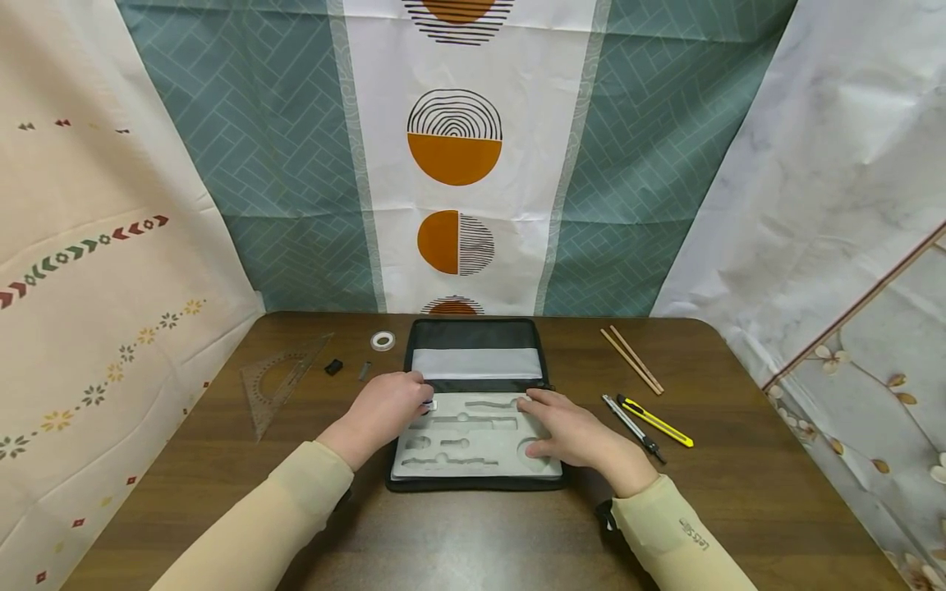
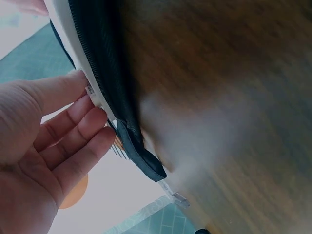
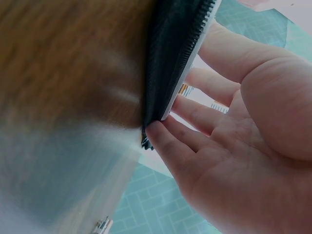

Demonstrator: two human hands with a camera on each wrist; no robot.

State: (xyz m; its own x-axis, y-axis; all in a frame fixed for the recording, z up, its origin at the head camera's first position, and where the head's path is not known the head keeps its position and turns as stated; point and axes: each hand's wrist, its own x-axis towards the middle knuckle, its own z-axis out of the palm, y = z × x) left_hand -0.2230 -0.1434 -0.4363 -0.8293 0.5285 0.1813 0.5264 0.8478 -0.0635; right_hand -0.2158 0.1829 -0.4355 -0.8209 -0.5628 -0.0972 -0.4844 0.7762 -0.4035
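An unzipped black case (image 1: 473,485) lies on the table with its lid folded back. Inside sits a pale grey tray (image 1: 473,447) with shaped recesses. At the tray's upper left, my left hand (image 1: 388,410) pinches a small white piece with a printed label (image 1: 432,405) between thumb and fingers. In the left wrist view this labelled piece (image 2: 91,91) shows at the tray's edge, mostly covered by the fingertips. My right hand (image 1: 572,431) rests on the tray's right side, fingers spread and relaxed. The right wrist view shows those fingers (image 3: 168,144) along the zippered edge.
Left of the case lie a clear set square (image 1: 259,402), a black sharpener (image 1: 334,367), a small grey piece (image 1: 365,371) and a white tape roll (image 1: 383,341). On the right are two wooden sticks (image 1: 631,359), a compass (image 1: 634,428) and a yellow cutter (image 1: 656,420).
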